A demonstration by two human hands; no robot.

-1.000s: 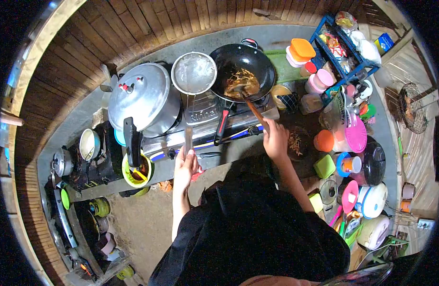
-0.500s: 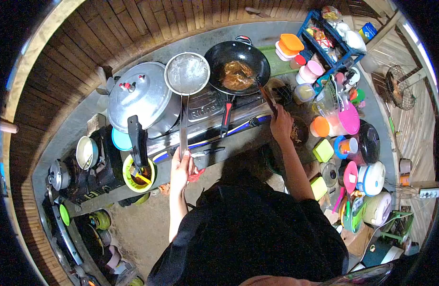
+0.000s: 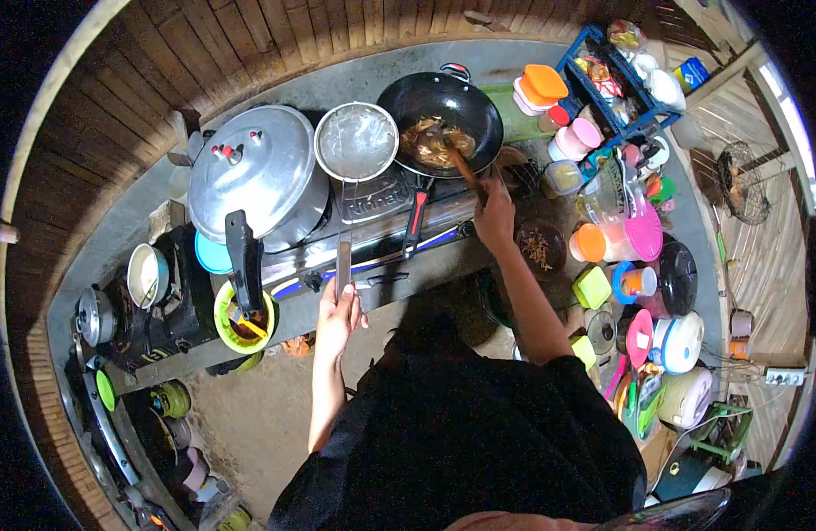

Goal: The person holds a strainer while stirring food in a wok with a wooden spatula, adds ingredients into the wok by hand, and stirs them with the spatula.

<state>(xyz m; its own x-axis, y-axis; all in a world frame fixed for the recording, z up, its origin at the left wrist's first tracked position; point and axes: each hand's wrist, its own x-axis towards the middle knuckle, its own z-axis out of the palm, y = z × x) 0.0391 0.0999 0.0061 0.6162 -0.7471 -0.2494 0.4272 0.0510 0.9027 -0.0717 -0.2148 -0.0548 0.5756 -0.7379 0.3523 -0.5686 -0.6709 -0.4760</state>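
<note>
My left hand (image 3: 337,320) is closed around the long flat handle of a round mesh strainer (image 3: 357,142), which is held level just left of the wok. In my right hand (image 3: 496,217) is a spatula with a wooden handle (image 3: 466,170). Its working end is down in the food and partly hidden by it. The black wok (image 3: 462,99) sits on the stove (image 3: 365,203) with its red-and-black handle towards me. Brown sauce with pale strips (image 3: 433,144) lies in the wok's bottom.
A large pressure cooker (image 3: 256,181) stands left of the strainer, its black handle over a yellow-green bowl (image 3: 220,320). A knife (image 3: 387,279) lies at the counter's front edge. Right of my forearm are a bowl of brown strips (image 3: 539,249) and several plastic containers (image 3: 588,242).
My right hand has moved left, bringing the spatula from the wok's right rim into the food. Pale strips now show in the sauce. The strainer is slightly nearer the wok.
</note>
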